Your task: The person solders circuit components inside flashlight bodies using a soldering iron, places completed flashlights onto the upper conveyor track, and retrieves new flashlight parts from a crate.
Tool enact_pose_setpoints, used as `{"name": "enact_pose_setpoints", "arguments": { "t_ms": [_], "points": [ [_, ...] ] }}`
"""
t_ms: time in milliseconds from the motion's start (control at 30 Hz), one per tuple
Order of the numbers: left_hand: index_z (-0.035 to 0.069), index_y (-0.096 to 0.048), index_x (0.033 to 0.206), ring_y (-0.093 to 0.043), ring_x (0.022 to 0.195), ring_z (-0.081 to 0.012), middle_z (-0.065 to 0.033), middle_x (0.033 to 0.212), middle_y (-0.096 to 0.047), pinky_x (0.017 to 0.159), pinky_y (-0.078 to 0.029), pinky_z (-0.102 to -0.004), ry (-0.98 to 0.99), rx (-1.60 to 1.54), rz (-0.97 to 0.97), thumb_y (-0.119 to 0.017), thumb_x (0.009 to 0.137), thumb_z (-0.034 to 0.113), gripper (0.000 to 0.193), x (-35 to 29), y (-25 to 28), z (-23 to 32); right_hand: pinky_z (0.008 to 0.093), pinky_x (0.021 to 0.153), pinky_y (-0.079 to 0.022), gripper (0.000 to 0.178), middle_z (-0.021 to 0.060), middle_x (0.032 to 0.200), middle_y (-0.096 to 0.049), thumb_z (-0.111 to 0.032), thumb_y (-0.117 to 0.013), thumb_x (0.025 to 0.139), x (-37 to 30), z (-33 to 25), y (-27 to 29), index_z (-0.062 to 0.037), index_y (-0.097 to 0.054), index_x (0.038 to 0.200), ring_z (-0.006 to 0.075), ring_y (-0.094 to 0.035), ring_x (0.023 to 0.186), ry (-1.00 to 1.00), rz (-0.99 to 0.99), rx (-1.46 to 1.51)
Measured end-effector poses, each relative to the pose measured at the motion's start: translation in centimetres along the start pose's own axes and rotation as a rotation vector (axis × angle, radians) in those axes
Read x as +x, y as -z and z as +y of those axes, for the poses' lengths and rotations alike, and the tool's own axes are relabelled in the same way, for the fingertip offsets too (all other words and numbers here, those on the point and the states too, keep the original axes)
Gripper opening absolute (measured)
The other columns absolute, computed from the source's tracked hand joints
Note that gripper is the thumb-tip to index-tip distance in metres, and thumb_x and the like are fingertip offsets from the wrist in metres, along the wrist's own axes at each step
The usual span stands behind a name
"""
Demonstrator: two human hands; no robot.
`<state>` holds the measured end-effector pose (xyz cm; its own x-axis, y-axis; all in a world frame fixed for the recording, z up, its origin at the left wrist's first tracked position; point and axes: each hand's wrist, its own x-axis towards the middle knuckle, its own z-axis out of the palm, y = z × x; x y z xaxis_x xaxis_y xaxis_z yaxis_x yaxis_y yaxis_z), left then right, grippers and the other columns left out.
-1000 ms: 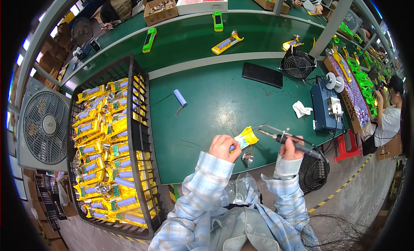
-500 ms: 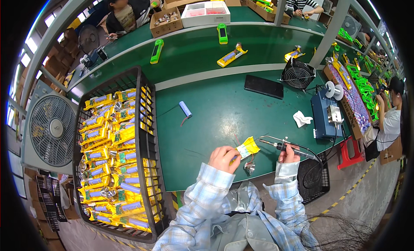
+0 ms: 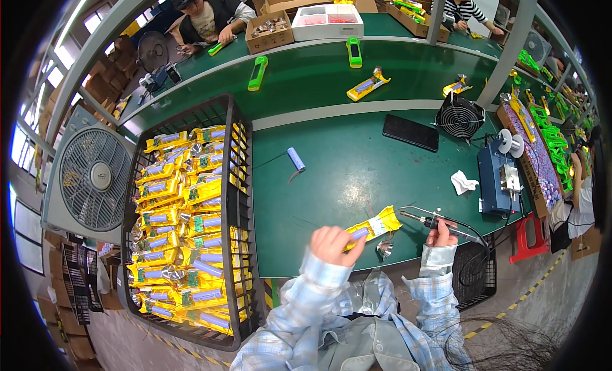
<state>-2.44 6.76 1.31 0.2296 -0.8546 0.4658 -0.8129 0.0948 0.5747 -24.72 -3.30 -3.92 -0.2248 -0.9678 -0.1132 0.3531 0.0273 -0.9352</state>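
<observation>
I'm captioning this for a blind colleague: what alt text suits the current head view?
A person's right hand holds a soldering iron near a yellow casing at a green table; the left hand is at the casing's left end. A black crate of similar casings stands at left.
</observation>
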Motion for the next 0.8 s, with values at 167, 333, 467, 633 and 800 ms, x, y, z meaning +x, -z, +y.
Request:
{"name": "enact_pose_setpoints", "arguments": {
  "t_ms": [167,333,467,633,800],
  "points": [
    [0.004,-0.066,0.084,-0.057,0.075,-0.0257,-0.0076,0.076,-0.064,0.071,-0.042,-0.0355,0.309,0.238,-0.054,-0.061,0.082,0.020,0.016,-1.5,1.6,-1.9,0.0178,0.039,-0.032,0.014,0.0014,0.063,-0.052,-0.016,-0.058,0.087,-0.1,-0.5,0.1,-0.0047,-0.056,0.094,0.0057,-0.042,0.044,0.001,-0.004,-0.012],
    [0.003,-0.068,0.096,-0.060,0.082,-0.0227,-0.0086,0.084,-0.069,0.082,-0.043,-0.0334,0.385,-0.097,0.030,-0.054,0.089,0.017,0.021,-1.1,-0.3,-2.9,0.0177,0.040,-0.032,0.013,0.0004,0.062,-0.052,-0.016,-0.057,0.087,-0.5,-1.0,0.1,-0.0054,-0.055,0.094,0.0055,-0.041,0.044,-0.015,-0.009,-0.012],
    [0.001,-0.067,0.096,-0.061,0.080,-0.0196,-0.0073,0.081,-0.070,0.081,-0.044,-0.0316,0.299,-0.255,0.069,-0.061,0.084,0.010,0.016,-0.5,-0.3,-2.6,0.0175,0.040,-0.032,0.013,0.0003,0.062,-0.052,-0.016,-0.057,0.087,-0.5,-1.2,0.4,-0.0058,-0.056,0.094,0.0051,-0.041,0.045,-0.025,-0.006,-0.053],
    [0.001,-0.068,0.087,-0.060,0.077,-0.0171,-0.0050,0.076,-0.069,0.080,-0.044,-0.0297,0.430,-0.533,0.073,-0.064,0.080,0.004,0.008,0.2,-1.2,-1.9,0.0175,0.041,-0.033,0.014,0.0007,0.068,-0.054,-0.016,-0.058,0.087,-0.6,-1.0,0.7,-0.0056,-0.057,0.096,0.0049,-0.043,0.048,-0.066,-0.011,-0.045],
    [0.008,-0.067,0.078,-0.057,0.072,-0.0177,-0.0006,0.068,-0.065,0.081,-0.039,-0.0320,0.281,-0.432,0.004,-0.071,0.075,0.013,0.007,0.7,-2.2,-1.6,0.0181,0.043,-0.035,0.015,0.0018,0.075,-0.057,-0.016,-0.059,0.086,-1.0,-1.4,0.3,-0.0038,-0.057,0.095,0.0056,-0.048,0.052,-0.037,-0.054,-0.044]
  ]
}}
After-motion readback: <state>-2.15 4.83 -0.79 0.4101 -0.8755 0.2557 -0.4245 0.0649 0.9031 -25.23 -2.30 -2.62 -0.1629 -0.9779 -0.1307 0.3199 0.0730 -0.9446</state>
